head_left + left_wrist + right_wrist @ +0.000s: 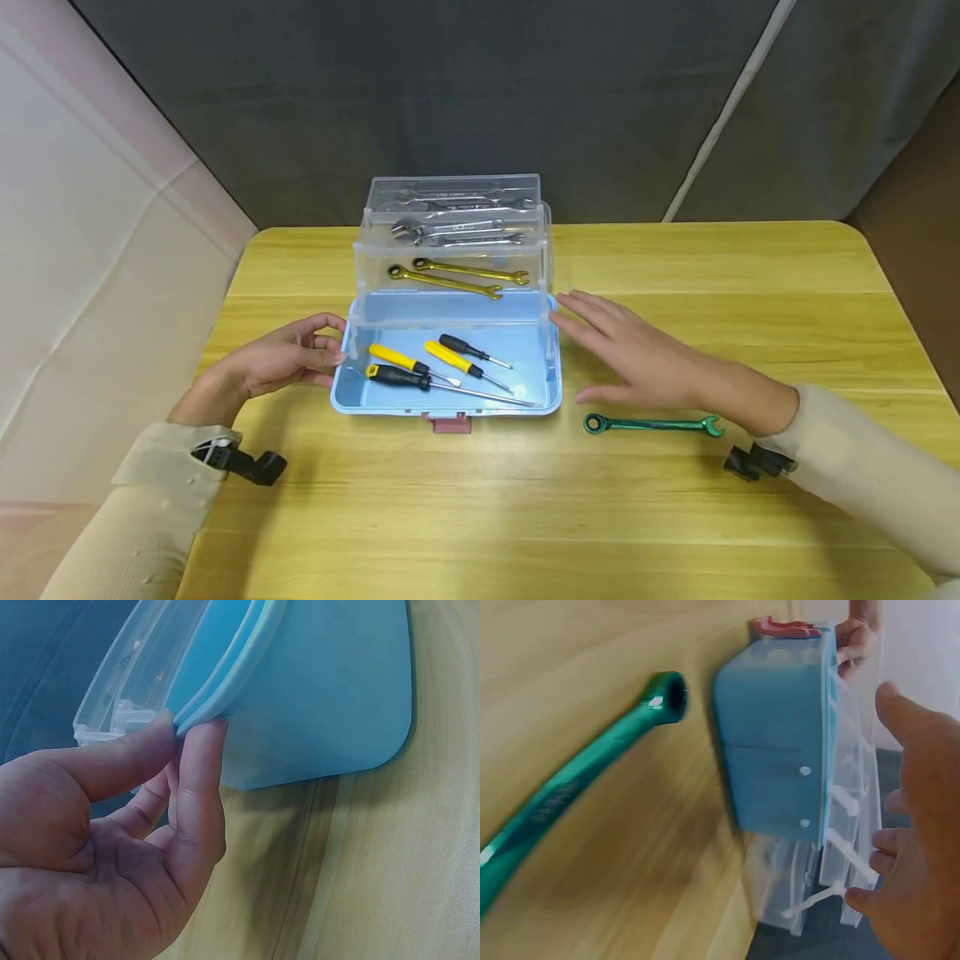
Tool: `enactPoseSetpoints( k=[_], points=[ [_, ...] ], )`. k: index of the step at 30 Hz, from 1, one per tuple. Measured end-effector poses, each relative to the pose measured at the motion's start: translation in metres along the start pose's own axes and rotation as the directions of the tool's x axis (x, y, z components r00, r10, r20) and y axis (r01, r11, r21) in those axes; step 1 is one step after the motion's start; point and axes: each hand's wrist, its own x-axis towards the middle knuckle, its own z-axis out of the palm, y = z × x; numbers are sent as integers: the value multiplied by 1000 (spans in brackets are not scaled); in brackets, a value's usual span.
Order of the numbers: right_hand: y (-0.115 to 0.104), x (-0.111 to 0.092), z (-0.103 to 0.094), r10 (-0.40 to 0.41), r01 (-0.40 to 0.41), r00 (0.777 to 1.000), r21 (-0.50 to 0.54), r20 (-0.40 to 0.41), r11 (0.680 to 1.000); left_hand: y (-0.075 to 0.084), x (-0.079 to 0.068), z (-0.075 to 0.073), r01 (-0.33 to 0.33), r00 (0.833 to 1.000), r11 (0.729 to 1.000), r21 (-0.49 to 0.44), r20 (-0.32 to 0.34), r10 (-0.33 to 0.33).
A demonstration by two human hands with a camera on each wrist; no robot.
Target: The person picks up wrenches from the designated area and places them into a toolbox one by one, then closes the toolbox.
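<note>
A light blue toolbox (446,406) stands on the table with its clear tiered trays (450,250) raised at the back. My left hand (288,354) pinches the rim on its left side; the left wrist view shows thumb and forefinger on the blue edge (247,652). On the other side my right hand (630,350) is spread, fingertips right by the toolbox's edge, holding nothing. Inside the box lie a black screwdriver (401,377), two yellow-handled screwdrivers (453,358) and a small black one (461,344). A green ratchet wrench (652,424) lies on the table below my right hand.
Two gold ratchet wrenches (450,282) rest in the lowest tray, with several silver wrenches (468,237) in the tiers above. A pink latch (450,425) hangs at the toolbox's front. Behind the wooden table (487,517) is a grey curtain (450,92).
</note>
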Motion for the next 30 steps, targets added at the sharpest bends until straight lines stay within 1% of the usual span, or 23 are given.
enactPoseSetpoints(
  k=[4, 10, 15, 20, 25, 30],
  points=[
    [2, -20, 7, 16, -16, 999, -4, 35, 1000, -1, 0, 0, -4, 1000, 1000, 0, 0, 4],
    [5, -44, 17, 9, -7, 999, -43, 30, 999, -1, 0, 1, -6, 1000, 1000, 0, -2, 6],
    [8, -61, 21, 53, -52, 998, -41, 40, 998, -1, 0, 0, -9, 1000, 1000, -7, -6, 9],
    [13, -76, 25, 66, -66, 998, -28, -2, 997, -1, 0, 0, -6, 1000, 1000, -6, -13, 6],
    [20, -90, 31, 81, -82, 996, -26, -42, 996, -2, 0, -1, -10, 1000, 1000, -13, -3, 9],
    [28, -105, 33, 124, -126, 988, -13, -93, 992, -3, 1, -1, -16, 1000, 999, -29, 9, 17]
  ],
)
